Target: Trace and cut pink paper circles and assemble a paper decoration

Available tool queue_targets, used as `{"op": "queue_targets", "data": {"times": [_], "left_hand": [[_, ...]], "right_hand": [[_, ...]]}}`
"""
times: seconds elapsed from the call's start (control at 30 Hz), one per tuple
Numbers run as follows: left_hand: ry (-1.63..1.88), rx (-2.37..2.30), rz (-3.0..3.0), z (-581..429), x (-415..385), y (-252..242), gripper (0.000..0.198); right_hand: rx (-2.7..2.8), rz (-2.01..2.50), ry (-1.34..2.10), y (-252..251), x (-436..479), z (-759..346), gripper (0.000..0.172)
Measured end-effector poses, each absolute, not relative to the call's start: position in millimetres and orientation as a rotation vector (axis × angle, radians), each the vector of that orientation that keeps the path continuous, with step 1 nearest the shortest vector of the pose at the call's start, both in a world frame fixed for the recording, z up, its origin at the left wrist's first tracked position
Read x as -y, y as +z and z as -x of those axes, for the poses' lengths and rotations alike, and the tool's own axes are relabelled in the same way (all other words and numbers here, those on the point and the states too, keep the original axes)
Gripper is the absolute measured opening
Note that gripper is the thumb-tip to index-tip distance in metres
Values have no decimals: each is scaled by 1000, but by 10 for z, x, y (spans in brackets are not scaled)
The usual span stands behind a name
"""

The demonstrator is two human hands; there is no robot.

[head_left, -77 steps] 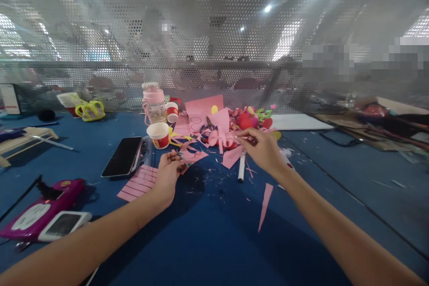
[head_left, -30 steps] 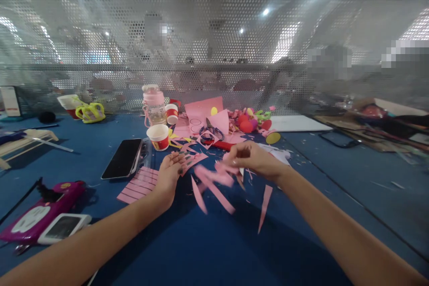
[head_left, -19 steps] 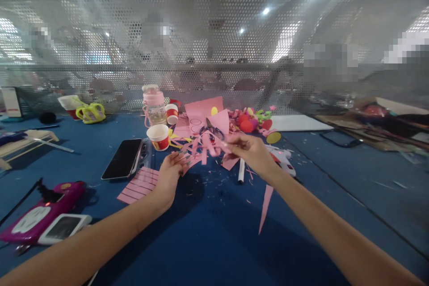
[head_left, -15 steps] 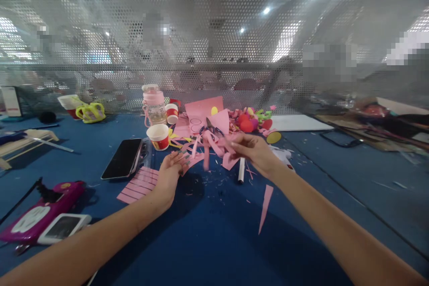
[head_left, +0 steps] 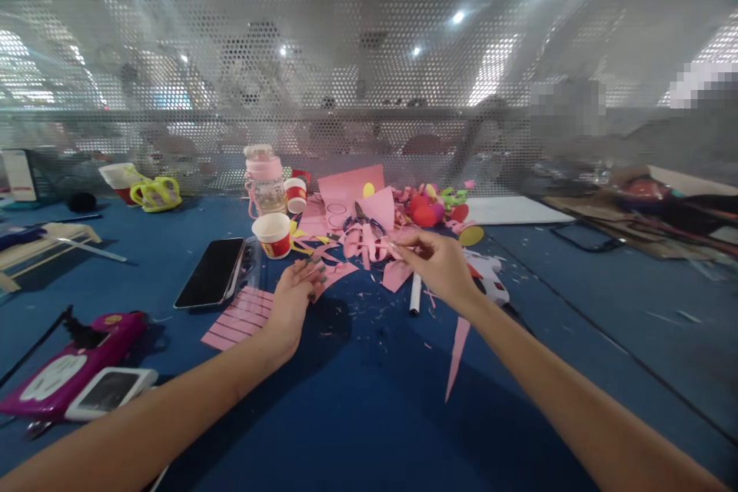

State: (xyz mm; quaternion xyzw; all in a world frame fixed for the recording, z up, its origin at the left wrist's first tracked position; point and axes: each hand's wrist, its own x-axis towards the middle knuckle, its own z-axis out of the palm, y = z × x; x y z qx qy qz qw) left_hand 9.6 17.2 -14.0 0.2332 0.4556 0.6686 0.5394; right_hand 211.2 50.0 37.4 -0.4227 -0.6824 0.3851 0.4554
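Observation:
My left hand (head_left: 295,296) lies palm down with its fingers stretched over the blue table, their tips touching or just above a pink paper scrap (head_left: 340,271). My right hand (head_left: 437,265) has thumb and forefinger pinched together at the end of curled pink paper strips (head_left: 369,244). Behind the strips are scissors (head_left: 362,214), blades pointing up and away, partly covered by the paper. A white marker (head_left: 415,294) lies just below my right hand. Pink paper with drawn ovals (head_left: 337,211) leans at the back.
Left of my hands are a phone (head_left: 212,274), lined pink paper (head_left: 241,318), a paper cup (head_left: 273,235) and a pink-topped bottle (head_left: 265,178). A hot-pink case (head_left: 58,377) is at far left. A long pink sliver (head_left: 457,360) and a white glue gun-like object (head_left: 491,277) sit rightward.
The pink strips that hung down beside my right hand have drawn up and bunched near the scissors. My right hand shifted slightly; my left hand stays put.

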Motion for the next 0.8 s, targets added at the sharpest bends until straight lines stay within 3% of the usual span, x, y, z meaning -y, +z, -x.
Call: {"op": "queue_targets", "data": {"times": [0.1, 0.2, 0.33, 0.47, 0.6, 0.73, 0.8], "left_hand": [[1571, -1073, -592, -96, -175, -143, 43], [1555, -1093, -602, -91, -169, -139, 46], [1541, -1111, -603, -83, -164, -135, 37], [1551, -1110, -620, -81, -174, -147, 37], [1543, -1075, -624, -80, -181, -153, 38], [1546, -1104, -641, -77, -177, -158, 40], [1541, -1089, -649, -75, -176, -164, 41]], "right_hand": [[1762, 1024, 985, 363, -505, -2113, 21], [1733, 1031, 804, 361, -499, -2117, 21], [1835, 892, 1301, 415, -440, -2091, 27], [1646, 901, 1134, 454, -421, -2071, 23], [1818, 833, 1462, 436, -435, -2085, 27], [1662, 936, 1089, 400, -436, -2079, 22], [1729, 888, 1219, 384, -431, -2074, 24]]}}
